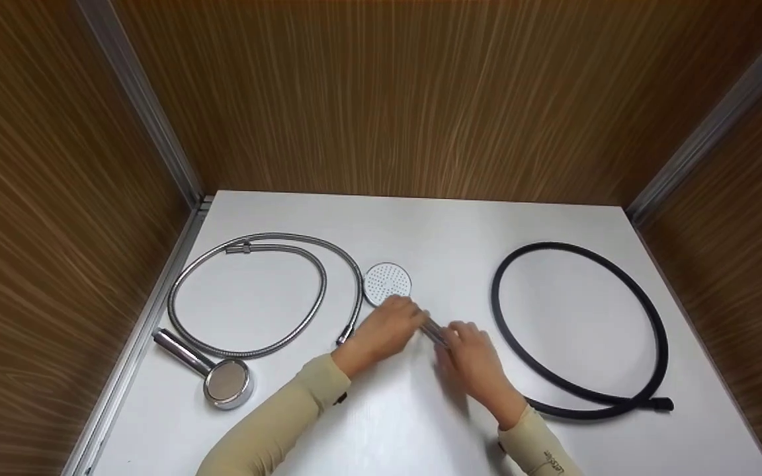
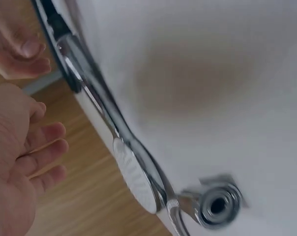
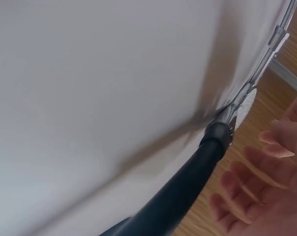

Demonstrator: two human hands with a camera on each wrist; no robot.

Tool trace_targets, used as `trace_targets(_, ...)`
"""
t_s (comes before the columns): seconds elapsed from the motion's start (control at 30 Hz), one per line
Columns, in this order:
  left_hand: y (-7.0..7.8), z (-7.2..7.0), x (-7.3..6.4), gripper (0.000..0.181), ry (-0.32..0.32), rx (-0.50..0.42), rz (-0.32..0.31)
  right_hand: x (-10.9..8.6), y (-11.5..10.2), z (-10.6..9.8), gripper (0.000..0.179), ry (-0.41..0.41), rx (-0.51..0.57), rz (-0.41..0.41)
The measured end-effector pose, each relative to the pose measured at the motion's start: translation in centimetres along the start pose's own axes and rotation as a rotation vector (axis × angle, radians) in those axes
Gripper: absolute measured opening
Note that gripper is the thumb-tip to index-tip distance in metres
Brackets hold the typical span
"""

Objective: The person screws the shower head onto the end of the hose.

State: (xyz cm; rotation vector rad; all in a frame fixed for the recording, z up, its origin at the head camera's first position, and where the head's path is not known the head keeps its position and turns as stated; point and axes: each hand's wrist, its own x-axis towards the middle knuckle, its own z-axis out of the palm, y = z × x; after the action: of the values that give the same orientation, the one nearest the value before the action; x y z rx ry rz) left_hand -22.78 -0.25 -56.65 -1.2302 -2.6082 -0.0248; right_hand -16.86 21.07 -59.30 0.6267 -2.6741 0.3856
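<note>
So middle shower head on the table is clock centre: first hose just beside it at nine, other shower head around eight, second hose at three, back wall behind, twelve.

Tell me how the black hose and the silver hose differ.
The black hose is dark and smooth; the silver hose is shiny and ribbed. The black hose looks thicker than the silver hose. The black hose lies to the right, the silver hose to the left. Both lie looped on the white table.
</note>
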Motion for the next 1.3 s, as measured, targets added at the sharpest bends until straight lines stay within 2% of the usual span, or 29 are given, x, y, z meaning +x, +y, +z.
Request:
trace_targets(0.13,-2.0,-0.6,-1.4,0.029,0.134,-0.044,-0.101,0.7,-0.7,0.2,0.031,0.035,0.057,-0.112)
trace_targets(0.27,-4.4,-1.2,-3.9,0.027,0.237,-0.044,-0.198,1.4,-1.7,0.3,0.035,0.022,0.083,-0.202)
trace_targets(0.47,-7.7,-2.4,-8.2,0.021,0.308,-0.141,-0.398,2.3,-4.0,0.8,0.039,-0.003,0.073,-0.322)
trace_targets(0.6,-8.9,-3.4,-10.9,0.015,0.359,-0.135,-0.507,2.9,-5.3,1.2,0.039,-0.019,0.088,-0.371)
trace_targets(0.7,-9.3,-4.0,-12.6,0.018,0.384,-0.119,-0.570,3.1,-6.0,1.5,0.038,-0.026,0.084,-0.389)
trace_targets(0.87,-10.0,-5.2,-15.1,0.025,0.391,-0.129,-0.700,3.6,-7.3,2.1,0.037,-0.018,0.096,-0.439)
trace_targets(1.17,-11.5,-7.0,-19.1,0.024,0.435,-0.138,-0.922,4.1,-8.7,2.7,0.040,-0.040,0.116,-0.480)
trace_targets(1.3,-11.9,-7.3,-21.1,0.029,0.418,-0.147,-1.037,4.1,-9.2,2.7,0.042,-0.060,0.102,-0.489)
